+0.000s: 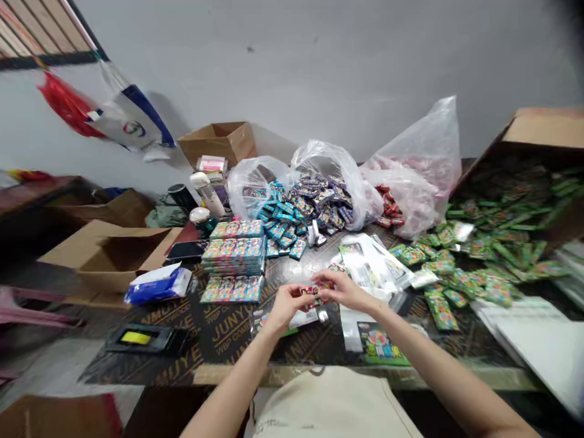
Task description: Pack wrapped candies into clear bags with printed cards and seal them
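Above the front of the dark printed tabletop (228, 334), my left hand (290, 304) and my right hand (344, 291) meet around small red candy packets (314, 292). The fingers of both hands are closed on them, and how many there are I cannot tell. Below the hands lies a clear plastic pouch (303, 319) with a white and green print. White and clear pouches (371, 267) are spread beside my right hand. A flat pouch with a green and black label (378, 344) lies near the table edge. Left of my hands, flat printed packs (233, 289) stand in neat stacks.
Plastic bags hold blue packets (283, 213), purple packets (326, 198) and red packets (390, 207) at the back. Green packets (479, 267) spill from a tipped carton (538, 128) at right. A phone (186, 250), a blue wipes pack (157, 286) and an open carton (114, 255) are left.
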A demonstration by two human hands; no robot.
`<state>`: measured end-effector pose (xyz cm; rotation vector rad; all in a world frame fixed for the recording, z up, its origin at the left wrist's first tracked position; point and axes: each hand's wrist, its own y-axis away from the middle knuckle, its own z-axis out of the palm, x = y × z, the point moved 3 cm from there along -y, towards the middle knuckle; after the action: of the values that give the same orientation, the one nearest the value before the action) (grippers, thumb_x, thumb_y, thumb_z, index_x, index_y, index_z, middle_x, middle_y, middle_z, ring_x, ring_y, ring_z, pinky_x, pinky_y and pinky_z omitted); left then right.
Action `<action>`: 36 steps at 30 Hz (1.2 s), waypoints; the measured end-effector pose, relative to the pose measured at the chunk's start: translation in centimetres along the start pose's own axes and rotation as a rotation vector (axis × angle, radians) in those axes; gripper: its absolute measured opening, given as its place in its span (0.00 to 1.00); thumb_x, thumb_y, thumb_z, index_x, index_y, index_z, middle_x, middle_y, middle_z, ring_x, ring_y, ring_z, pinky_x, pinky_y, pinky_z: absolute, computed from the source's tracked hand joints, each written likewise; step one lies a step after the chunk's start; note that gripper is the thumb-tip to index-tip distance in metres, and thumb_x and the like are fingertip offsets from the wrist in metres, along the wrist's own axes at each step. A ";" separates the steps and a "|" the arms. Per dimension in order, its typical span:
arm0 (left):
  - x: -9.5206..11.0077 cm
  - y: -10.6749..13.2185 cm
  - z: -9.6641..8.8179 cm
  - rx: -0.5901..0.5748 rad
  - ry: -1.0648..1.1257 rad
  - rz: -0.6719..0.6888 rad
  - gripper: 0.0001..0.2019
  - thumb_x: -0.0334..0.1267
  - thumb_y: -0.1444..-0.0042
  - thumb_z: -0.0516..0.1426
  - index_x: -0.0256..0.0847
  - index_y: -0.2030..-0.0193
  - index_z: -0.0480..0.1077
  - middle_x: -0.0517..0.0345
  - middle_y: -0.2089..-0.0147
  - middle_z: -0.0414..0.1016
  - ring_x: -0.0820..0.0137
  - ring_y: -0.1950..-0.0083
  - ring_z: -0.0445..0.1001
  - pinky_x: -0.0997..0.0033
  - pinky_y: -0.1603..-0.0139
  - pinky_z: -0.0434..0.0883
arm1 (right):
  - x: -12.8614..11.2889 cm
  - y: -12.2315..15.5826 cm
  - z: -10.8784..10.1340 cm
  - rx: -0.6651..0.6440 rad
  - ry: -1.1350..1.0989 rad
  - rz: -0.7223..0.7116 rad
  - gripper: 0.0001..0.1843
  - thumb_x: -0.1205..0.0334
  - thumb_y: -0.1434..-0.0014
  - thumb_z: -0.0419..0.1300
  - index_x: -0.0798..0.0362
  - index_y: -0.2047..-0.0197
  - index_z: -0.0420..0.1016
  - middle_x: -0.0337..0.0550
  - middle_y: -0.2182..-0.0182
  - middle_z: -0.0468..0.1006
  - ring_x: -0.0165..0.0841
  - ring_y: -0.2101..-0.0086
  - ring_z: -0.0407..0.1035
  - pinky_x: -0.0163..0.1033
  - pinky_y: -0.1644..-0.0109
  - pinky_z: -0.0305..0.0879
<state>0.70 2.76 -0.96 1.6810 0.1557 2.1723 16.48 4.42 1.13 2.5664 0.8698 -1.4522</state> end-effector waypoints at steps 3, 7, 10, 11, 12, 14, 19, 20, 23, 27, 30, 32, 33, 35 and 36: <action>-0.9 -0.2 0.2 0.086 0.080 -0.025 0.12 0.36 0.66 0.66 0.34 0.75 0.69 0.60 0.80 0.73 0.75 0.80 0.69 0.75 0.76 0.68 | 0.6 1.4 -1.3 0.467 0.110 0.069 0.22 0.56 0.48 0.60 0.50 0.50 0.65 0.46 0.55 0.69 0.38 0.54 0.64 0.44 0.53 0.62; -1.8 -0.2 1.0 0.095 0.147 -0.057 0.13 0.38 0.64 0.65 0.36 0.75 0.65 0.61 0.78 0.74 0.74 0.78 0.71 0.73 0.73 0.70 | 0.2 3.2 0.3 0.468 0.284 0.028 0.43 0.51 0.57 0.65 0.49 0.40 0.52 0.51 0.43 0.58 0.46 0.43 0.52 0.53 0.43 0.50; -2.3 0.1 1.5 0.089 0.159 -0.068 0.15 0.37 0.66 0.66 0.36 0.74 0.65 0.61 0.80 0.74 0.74 0.80 0.70 0.75 0.76 0.69 | -0.3 3.9 2.2 0.374 0.367 -0.004 0.44 0.54 0.56 0.63 0.49 0.38 0.49 0.51 0.42 0.56 0.47 0.42 0.50 0.54 0.42 0.47; -2.4 0.2 1.7 0.086 0.163 -0.070 0.16 0.36 0.67 0.67 0.36 0.73 0.65 0.61 0.80 0.74 0.74 0.80 0.70 0.75 0.77 0.68 | -0.4 4.0 2.5 0.381 0.370 -0.012 0.43 0.56 0.56 0.62 0.49 0.38 0.49 0.51 0.43 0.58 0.46 0.43 0.51 0.53 0.42 0.48; -2.5 0.3 1.8 0.082 0.170 -0.068 0.16 0.36 0.67 0.67 0.36 0.73 0.65 0.60 0.79 0.74 0.75 0.80 0.70 0.75 0.76 0.69 | -0.5 4.0 2.8 0.397 0.367 -0.017 0.43 0.58 0.55 0.61 0.49 0.38 0.48 0.50 0.44 0.60 0.45 0.44 0.53 0.52 0.43 0.48; -2.5 0.4 1.7 0.078 0.181 -0.045 0.16 0.36 0.67 0.67 0.35 0.72 0.66 0.60 0.78 0.74 0.75 0.80 0.70 0.75 0.76 0.69 | -0.7 3.8 2.9 0.430 0.359 -0.003 0.45 0.58 0.57 0.62 0.50 0.38 0.47 0.50 0.47 0.63 0.45 0.46 0.56 0.51 0.44 0.50; -1.8 -0.1 -0.5 0.149 0.189 0.054 0.16 0.36 0.65 0.67 0.34 0.68 0.70 0.58 0.73 0.76 0.74 0.75 0.73 0.75 0.72 0.70 | -0.9 4.1 2.6 0.324 0.339 0.098 0.34 0.48 0.60 0.66 0.50 0.49 0.67 0.48 0.59 0.68 0.43 0.56 0.62 0.50 0.50 0.55; -1.6 -0.2 -1.1 0.164 0.191 0.061 0.17 0.36 0.65 0.67 0.34 0.66 0.70 0.58 0.73 0.77 0.73 0.74 0.74 0.75 0.70 0.70 | -1.0 4.4 2.6 0.281 0.319 0.095 0.26 0.47 0.58 0.65 0.50 0.56 0.71 0.46 0.61 0.68 0.42 0.57 0.63 0.49 0.51 0.56; -1.6 -0.4 -2.0 0.141 0.160 0.037 0.22 0.35 0.67 0.68 0.35 0.62 0.69 0.59 0.76 0.76 0.72 0.75 0.74 0.74 0.71 0.70 | -1.4 5.0 2.4 0.206 0.268 0.039 0.23 0.48 0.56 0.64 0.50 0.57 0.71 0.48 0.55 0.67 0.43 0.52 0.61 0.48 0.48 0.55; -2.6 -0.1 -0.9 0.068 0.090 -0.007 0.25 0.36 0.67 0.68 0.35 0.60 0.68 0.59 0.78 0.75 0.72 0.77 0.73 0.75 0.73 0.68 | -2.0 4.8 2.7 0.126 0.299 -0.061 0.47 0.47 0.60 0.65 0.51 0.39 0.52 0.52 0.41 0.54 0.47 0.42 0.48 0.52 0.42 0.46; -3.4 0.0 -0.3 0.039 0.005 -0.004 0.27 0.39 0.63 0.66 0.35 0.55 0.66 0.56 0.74 0.76 0.70 0.75 0.74 0.71 0.70 0.69 | -2.2 4.5 3.1 0.121 0.329 -0.097 0.44 0.51 0.58 0.63 0.50 0.40 0.52 0.48 0.45 0.63 0.44 0.44 0.53 0.51 0.40 0.41; -3.5 -0.1 -0.8 0.031 -0.149 0.057 0.28 0.44 0.58 0.63 0.36 0.50 0.63 0.53 0.70 0.77 0.66 0.69 0.75 0.66 0.65 0.70 | -1.7 4.7 2.8 0.162 0.354 -0.095 0.41 0.55 0.57 0.61 0.50 0.41 0.52 0.46 0.48 0.66 0.42 0.47 0.58 0.51 0.40 0.39; -3.4 -0.2 -1.4 0.033 -0.276 0.126 0.29 0.45 0.56 0.62 0.36 0.48 0.62 0.50 0.65 0.77 0.64 0.64 0.75 0.63 0.60 0.69 | -1.2 4.8 2.6 0.194 0.370 -0.085 0.40 0.56 0.57 0.61 0.50 0.41 0.52 0.47 0.49 0.67 0.41 0.48 0.60 0.51 0.40 0.39; -3.2 -0.2 -2.6 0.023 -0.617 0.304 0.32 0.48 0.58 0.62 0.39 0.45 0.62 0.46 0.53 0.72 0.59 0.51 0.70 0.57 0.49 0.64 | 0.1 5.3 1.8 0.265 0.408 -0.045 0.40 0.56 0.57 0.60 0.51 0.41 0.52 0.48 0.49 0.68 0.41 0.50 0.62 0.52 0.40 0.38; -3.3 -0.1 -3.1 0.001 -0.805 0.382 0.37 0.49 0.62 0.64 0.41 0.44 0.61 0.45 0.48 0.69 0.56 0.47 0.66 0.54 0.45 0.59 | 0.8 5.6 1.4 0.289 0.426 -0.022 0.40 0.57 0.57 0.60 0.52 0.41 0.53 0.48 0.50 0.68 0.42 0.51 0.63 0.52 0.40 0.39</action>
<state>-1.59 2.09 -4.83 2.5918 -0.4117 1.5245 18.53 -0.36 -1.47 3.1644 0.7752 -1.1213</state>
